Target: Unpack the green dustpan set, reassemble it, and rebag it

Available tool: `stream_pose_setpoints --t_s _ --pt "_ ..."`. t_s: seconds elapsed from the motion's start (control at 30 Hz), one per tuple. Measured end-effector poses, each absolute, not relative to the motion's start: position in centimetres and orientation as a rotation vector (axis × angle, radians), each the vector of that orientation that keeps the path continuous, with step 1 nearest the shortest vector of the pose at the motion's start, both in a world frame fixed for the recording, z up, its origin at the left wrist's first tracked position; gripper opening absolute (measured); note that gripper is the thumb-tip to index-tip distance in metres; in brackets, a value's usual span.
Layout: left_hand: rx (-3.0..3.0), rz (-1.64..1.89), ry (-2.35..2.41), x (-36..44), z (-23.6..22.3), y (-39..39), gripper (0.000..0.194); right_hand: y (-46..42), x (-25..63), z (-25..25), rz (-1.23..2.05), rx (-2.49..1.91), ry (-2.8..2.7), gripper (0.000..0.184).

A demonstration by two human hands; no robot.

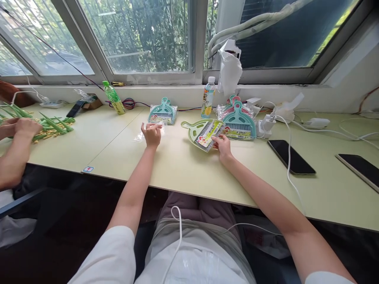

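My right hand (222, 146) grips the near edge of a light green mini dustpan and brush set (202, 133) with a printed card, lying on the pale green table (177, 165). My left hand (151, 134) pinches a clear plastic bag (148, 132) that rests flat on the table. Behind it lies a bagged teal dustpan set (162, 112). To the right of my right hand sits a stack of teal and pink dustpan sets (238, 120).
Two dark phones (290, 156) (359, 169) lie at right, one on a white cable (288, 157). Chargers (266, 124) and two bottles (113, 97) (208, 97) stand near the window wall. At far left another person's hands (20, 128) handle green stems (53, 124).
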State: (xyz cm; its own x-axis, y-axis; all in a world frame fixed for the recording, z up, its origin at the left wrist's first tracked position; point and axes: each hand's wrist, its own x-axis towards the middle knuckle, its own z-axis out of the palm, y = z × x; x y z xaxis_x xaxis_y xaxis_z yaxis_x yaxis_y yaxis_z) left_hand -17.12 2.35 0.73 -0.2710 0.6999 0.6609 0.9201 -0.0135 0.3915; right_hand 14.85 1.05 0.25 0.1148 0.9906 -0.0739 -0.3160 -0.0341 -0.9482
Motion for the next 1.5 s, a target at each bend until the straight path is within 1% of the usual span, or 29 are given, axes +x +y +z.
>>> stream_pose_setpoints --t_s 0.1,0.23,0.27,0.33,0.37,0.43,0.53,0.6,0.7,0.77,0.87,0.97,1.07,1.17,1.27,1.37,1.5 --pt "-1.417 -1.124 -2.239 -17.6 0.5 2.7 0.044 1.0 14.9 0.1 1.281 -1.08 -0.87 0.034" --pt "-1.149 -0.878 -2.484 -18.5 -0.1 3.0 0.065 1.0 14.9 0.1 1.293 -1.075 -0.879 0.035" --pt "-1.157 -0.798 -2.545 -18.8 -0.2 3.0 0.063 1.0 14.9 0.1 1.296 -1.074 -0.879 0.034" --pt "-1.243 -0.658 -2.635 -19.4 -0.2 3.1 0.044 1.0 14.8 0.2 1.294 -1.076 -0.881 0.034" --pt "-1.3 -0.623 -2.633 -19.5 -0.2 3.0 0.037 0.9 14.8 0.2 1.29 -1.077 -0.88 0.034" --pt "-1.399 -0.646 -2.519 -19.5 0.2 2.9 0.041 0.9 14.8 0.2 1.276 -1.07 -0.872 0.035" --pt "-1.504 -0.774 -2.249 -18.3 0.8 2.5 0.046 0.7 14.7 0.5 1.276 -1.018 -0.859 0.039" --pt "-1.645 -0.79 -2.1 -17.1 1.2 2.2 0.044 0.5 14.5 0.7 1.315 -0.956 -0.885 0.04" --pt "-1.888 -0.721 -1.942 -15.6 1.3 2.0 0.039 0.2 14.2 0.9 1.399 -0.923 -0.974 0.042" --pt "-1.947 -0.697 -1.934 -15.2 1.2 2.0 0.035 0.0 14.0 1.0 1.448 -0.993 -1.02 0.042" --pt "-1.874 -0.752 -2.037 -15.5 1.0 2.0 0.031 -0.2 13.8 1.0 1.481 -1.124 -1.03 0.039" --pt "-1.752 -0.918 -2.087 -15.4 1.3 1.7 0.033 -0.3 13.9 1.1 1.473 -1.163 -0.973 0.033" --pt "-1.767 -1.034 -1.967 -14.2 1.7 1.0 0.035 -0.4 14.0 1.3 1.492 -1.147 -0.914 0.03" --pt "-1.852 -1.024 -1.87 -12.5 1.8 0.5 0.036 -0.6 14.0 1.5 1.494 -1.115 -0.91 0.033" --pt "-1.865 -1.034 -1.87 -11.6 1.6 0.4 0.038 -0.8 13.8 1.6 1.442 -1.082 -0.956 0.037" --pt "-1.787 -1.03 -1.927 -11.9 1.5 0.6 0.041 -0.9 13.7 1.7 1.342 -1.068 -1.061 0.037" --pt "-1.648 -0.89 -2.077 -13.3 1.8 0.8 0.044 -1.0 13.6 1.9 1.207 -1.078 -1.127 0.033"
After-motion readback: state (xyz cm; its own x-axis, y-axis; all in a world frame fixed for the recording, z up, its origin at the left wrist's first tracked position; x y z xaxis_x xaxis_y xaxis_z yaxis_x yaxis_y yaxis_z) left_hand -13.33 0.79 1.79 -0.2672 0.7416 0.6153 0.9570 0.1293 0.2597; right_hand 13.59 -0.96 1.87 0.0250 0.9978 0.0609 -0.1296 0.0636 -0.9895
